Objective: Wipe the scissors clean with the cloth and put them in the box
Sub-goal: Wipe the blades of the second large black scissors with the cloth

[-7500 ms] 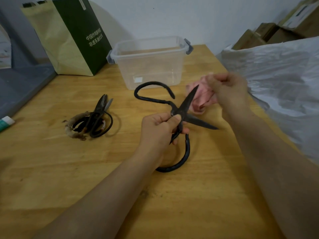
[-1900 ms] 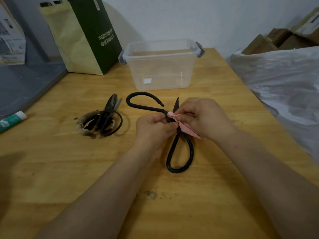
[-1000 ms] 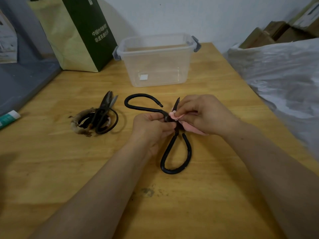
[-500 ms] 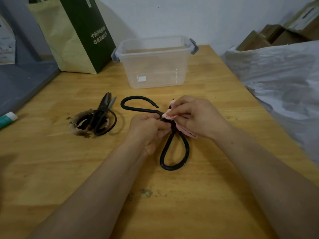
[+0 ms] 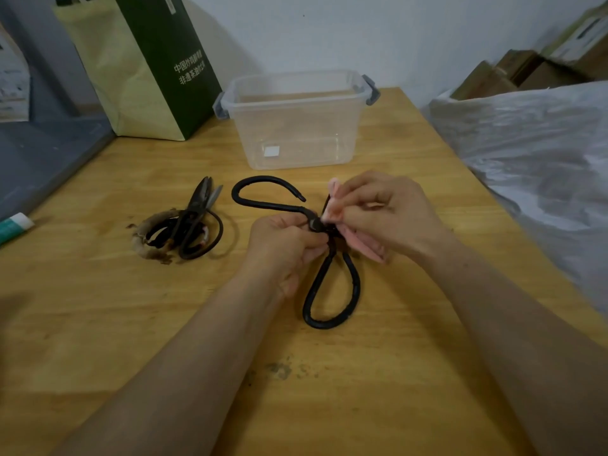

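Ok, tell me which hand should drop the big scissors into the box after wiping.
Probably left. The left hand grips the black scissors at the pivot, while the right hand pinches the pink cloth. The clear box stands open just beyond.

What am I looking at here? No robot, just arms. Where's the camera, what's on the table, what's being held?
There is no machine here. A person works with bare hands, and the one picture comes from a wide-angle camera worn on their head, looking forward and down.

The left hand grips the large black scissors near the pivot. The right hand pinches a pink cloth against the scissors by the pivot, which looks like wiping.

On the wooden table, a second, worn pair of scissors lies to the left. Further back stands the clear plastic box, empty and without a lid. A green paper bag stands at the back left, and a crinkled plastic sheet fills the right side.
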Tool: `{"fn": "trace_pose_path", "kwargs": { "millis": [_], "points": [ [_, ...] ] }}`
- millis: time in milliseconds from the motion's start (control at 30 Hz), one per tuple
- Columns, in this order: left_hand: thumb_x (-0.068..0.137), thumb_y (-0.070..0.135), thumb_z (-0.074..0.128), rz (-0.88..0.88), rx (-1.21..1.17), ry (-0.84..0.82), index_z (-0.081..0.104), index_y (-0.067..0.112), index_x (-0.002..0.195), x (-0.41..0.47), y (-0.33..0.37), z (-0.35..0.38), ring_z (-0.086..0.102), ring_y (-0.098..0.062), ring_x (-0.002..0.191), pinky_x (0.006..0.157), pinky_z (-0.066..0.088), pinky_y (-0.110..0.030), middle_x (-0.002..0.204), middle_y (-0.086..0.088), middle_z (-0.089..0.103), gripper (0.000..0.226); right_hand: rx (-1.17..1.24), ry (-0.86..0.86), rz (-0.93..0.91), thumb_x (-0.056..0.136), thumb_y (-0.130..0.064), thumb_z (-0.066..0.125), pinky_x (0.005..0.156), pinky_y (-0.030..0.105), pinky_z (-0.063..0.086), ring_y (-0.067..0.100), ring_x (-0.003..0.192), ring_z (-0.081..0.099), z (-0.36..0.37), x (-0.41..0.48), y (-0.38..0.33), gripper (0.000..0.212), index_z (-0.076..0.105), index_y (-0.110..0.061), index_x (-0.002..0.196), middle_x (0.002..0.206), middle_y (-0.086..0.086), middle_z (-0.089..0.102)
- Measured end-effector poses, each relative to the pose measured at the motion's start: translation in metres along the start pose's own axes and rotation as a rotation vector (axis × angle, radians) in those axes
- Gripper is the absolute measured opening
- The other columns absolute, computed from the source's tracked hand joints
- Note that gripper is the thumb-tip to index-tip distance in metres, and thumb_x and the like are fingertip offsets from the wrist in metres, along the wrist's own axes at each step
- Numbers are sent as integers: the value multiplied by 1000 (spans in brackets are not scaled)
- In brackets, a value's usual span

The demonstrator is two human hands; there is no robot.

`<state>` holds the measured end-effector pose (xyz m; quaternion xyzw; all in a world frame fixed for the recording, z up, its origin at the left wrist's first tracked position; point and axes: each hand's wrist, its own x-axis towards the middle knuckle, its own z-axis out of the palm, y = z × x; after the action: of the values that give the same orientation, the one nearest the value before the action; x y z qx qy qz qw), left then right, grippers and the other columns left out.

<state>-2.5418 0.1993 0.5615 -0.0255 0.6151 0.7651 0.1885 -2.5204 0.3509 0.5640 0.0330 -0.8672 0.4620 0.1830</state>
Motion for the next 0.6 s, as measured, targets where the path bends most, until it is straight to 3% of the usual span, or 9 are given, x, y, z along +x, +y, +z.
{"fn": "trace_pose_path", "kwargs": {
  "millis": [100,267,367,467,600],
  "points": [
    [76,-23,57,11,26,5,66,5,78,0,-1,0,70,-17,71,61,58,-22,75,-9,71,29,-73,-103,-15,70,-18,81,84,13,44,-6,92,57,8,-2,1,20,72,-37,70,87,-20,61],
    [77,-19,59,65,78,-21,68,10,81,1,-4,-1,70,-14,73,64,57,-21,69,-1,72,31,-47,-63,-7,73,-15,78,83,12,43,1,94,57,12,0,7,18,74,-27,86,92,-12,62],
    [78,-19,59,80,94,-35,67,11,78,0,-6,0,70,-10,67,63,57,-19,64,2,71,32,29,-20,25,74,-14,78,79,9,43,-4,88,56,18,-2,7,17,71,-29,80,90,-11,60],
    [79,-21,57,84,83,-31,65,11,73,0,-6,1,69,-8,60,61,57,-18,58,3,69,33,55,21,43,78,-13,74,65,7,42,-9,73,54,28,-2,4,21,63,-27,69,87,-11,54],
    [77,-21,59,103,78,-19,64,16,66,-2,-6,2,68,-6,58,56,55,-16,57,4,70,39,-210,57,63,90,-25,61,75,16,37,3,87,46,41,1,2,10,56,-21,83,96,-9,45]
  ]
}}
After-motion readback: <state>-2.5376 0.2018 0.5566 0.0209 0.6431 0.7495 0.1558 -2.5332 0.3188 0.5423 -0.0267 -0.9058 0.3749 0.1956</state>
